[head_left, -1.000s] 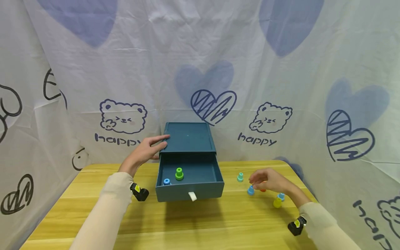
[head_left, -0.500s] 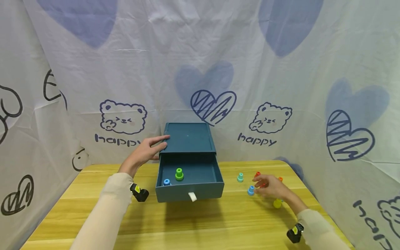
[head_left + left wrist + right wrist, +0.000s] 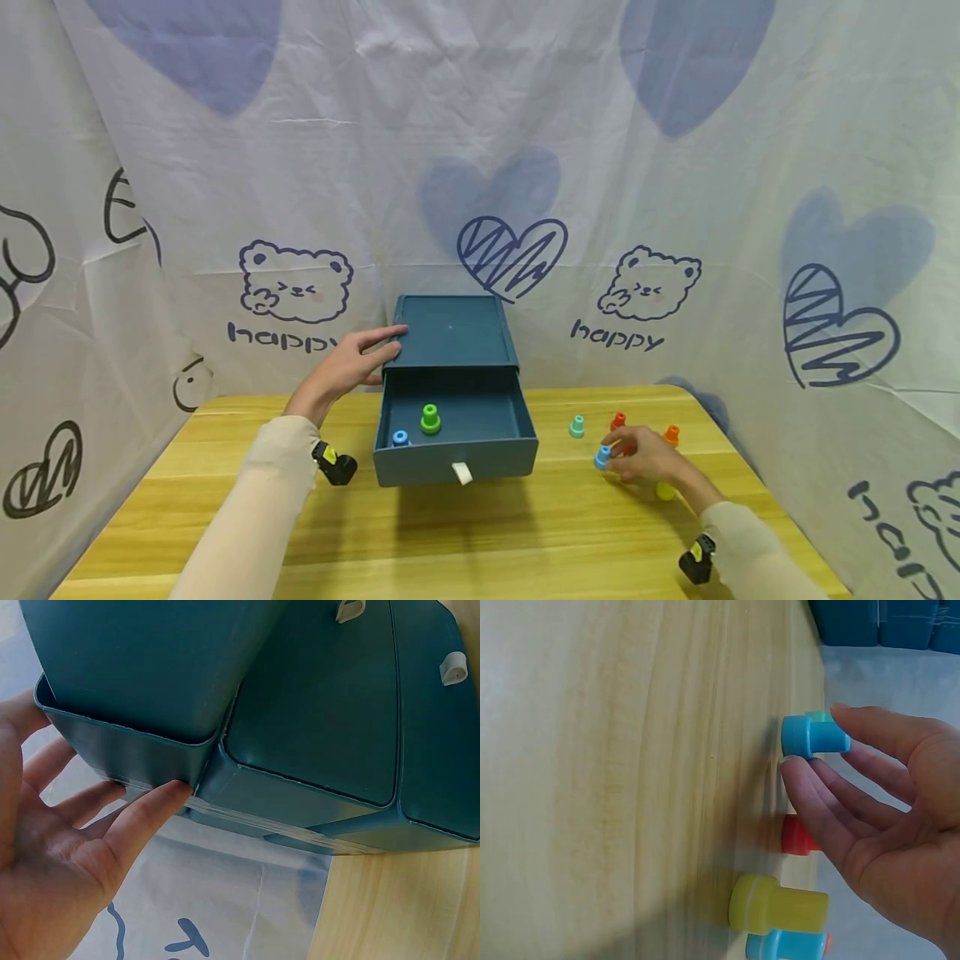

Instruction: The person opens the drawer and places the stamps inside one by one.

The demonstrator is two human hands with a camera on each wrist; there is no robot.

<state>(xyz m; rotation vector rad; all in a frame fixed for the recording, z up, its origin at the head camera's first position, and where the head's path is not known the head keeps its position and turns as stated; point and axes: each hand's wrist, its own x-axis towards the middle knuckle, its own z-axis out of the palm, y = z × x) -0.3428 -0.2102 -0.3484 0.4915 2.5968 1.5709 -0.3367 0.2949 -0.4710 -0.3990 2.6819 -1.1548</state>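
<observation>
My left hand (image 3: 347,367) rests against the left side of a dark teal drawer unit (image 3: 453,329), fingers spread, fingertips on its top edge. In the left wrist view, fingers lie along the rim of the unit's shell (image 3: 142,750). The pulled-out top drawer (image 3: 480,461) holds a green stepped peg (image 3: 430,419) and a blue peg (image 3: 401,437). On the right of the table, my right hand (image 3: 643,454) is at a light-blue stepped peg (image 3: 798,736) standing on its wide base. Its fingers are parted on either side of the peg, fingertips right at the base and stem.
Around my right hand stand a mint peg (image 3: 577,427), red peg (image 3: 618,422), orange peg (image 3: 671,435) and yellow peg (image 3: 780,906), plus another blue peg (image 3: 784,945). A white pull tab (image 3: 462,472) juts from the drawer. Printed cloth (image 3: 450,125) hangs behind the wooden table (image 3: 337,542).
My right hand has drawn back from over the red and orange pegs and come down beside the light-blue peg, which stays in place. My left hand and the drawer have not moved.
</observation>
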